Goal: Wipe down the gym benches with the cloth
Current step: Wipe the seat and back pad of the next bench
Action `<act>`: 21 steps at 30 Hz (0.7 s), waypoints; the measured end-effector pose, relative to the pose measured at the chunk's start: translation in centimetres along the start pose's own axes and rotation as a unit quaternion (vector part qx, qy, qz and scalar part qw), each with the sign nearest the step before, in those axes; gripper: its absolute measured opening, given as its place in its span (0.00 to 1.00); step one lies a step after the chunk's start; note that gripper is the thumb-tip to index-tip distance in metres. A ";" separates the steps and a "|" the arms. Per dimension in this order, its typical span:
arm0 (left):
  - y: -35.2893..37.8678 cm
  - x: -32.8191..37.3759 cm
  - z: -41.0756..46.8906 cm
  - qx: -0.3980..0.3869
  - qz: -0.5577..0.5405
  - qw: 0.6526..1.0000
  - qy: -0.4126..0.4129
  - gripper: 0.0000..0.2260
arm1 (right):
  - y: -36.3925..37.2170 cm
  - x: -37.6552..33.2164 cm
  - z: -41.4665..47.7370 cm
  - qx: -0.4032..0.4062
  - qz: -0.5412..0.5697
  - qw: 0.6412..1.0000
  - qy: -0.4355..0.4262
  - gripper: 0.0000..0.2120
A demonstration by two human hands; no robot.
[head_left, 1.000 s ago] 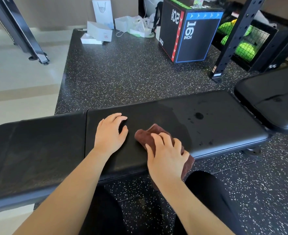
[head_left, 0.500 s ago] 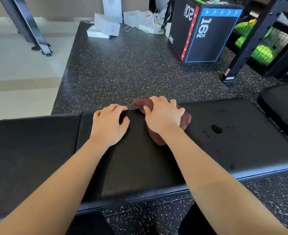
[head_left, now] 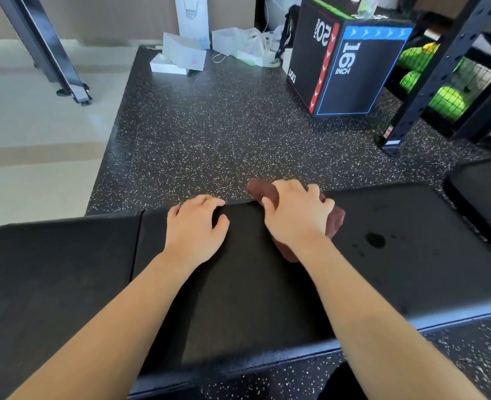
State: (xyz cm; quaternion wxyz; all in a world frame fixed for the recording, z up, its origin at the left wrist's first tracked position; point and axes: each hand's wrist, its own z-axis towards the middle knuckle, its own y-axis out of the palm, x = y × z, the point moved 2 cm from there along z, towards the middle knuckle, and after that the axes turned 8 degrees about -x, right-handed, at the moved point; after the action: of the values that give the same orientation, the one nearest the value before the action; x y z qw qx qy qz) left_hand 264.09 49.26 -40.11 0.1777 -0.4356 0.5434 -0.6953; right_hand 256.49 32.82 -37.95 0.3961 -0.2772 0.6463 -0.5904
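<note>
Left hand [head_left: 194, 230] palm-down, right hand [head_left: 297, 219] gripping cloth [head_left: 335, 224]

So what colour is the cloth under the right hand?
The cloth is dark reddish-brown, clearest in the head view.

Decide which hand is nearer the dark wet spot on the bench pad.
Right. The right hand, holding the cloth, sits just left of the wet spot; the left hand rests on the bench pad farther left.
</note>
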 end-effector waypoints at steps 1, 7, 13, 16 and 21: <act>0.3 0.4 0.2 -0.003 -0.007 1.000 -0.007 0.16 | 0.4 -0.4 -0.1 0.007 -0.011 1.000 -0.013 0.17; 0.9 1.3 0.4 -0.016 0.017 1.000 -0.003 0.18 | 0.5 -0.1 0.3 -0.024 -0.001 1.000 -0.020 0.18; 0.6 1.8 0.5 -0.058 0.009 0.998 -0.023 0.20 | -0.2 -0.3 1.4 -0.095 -0.012 0.995 -0.019 0.16; 0.2 2.0 0.6 -0.070 0.008 0.997 -0.032 0.19 | -0.8 0.0 1.9 -0.123 -0.010 0.992 -0.018 0.15; -0.1 2.2 0.4 -0.076 0.005 0.996 -0.038 0.20 | -1.9 5.2 3.0 -0.126 -0.013 0.990 0.067 0.16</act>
State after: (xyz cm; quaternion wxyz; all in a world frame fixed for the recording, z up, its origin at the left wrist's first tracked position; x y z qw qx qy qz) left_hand 263.20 47.41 -39.11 0.1675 -0.4712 0.5899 -0.6340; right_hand 256.02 26.61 -36.97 0.3061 -0.2935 0.7371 -0.5262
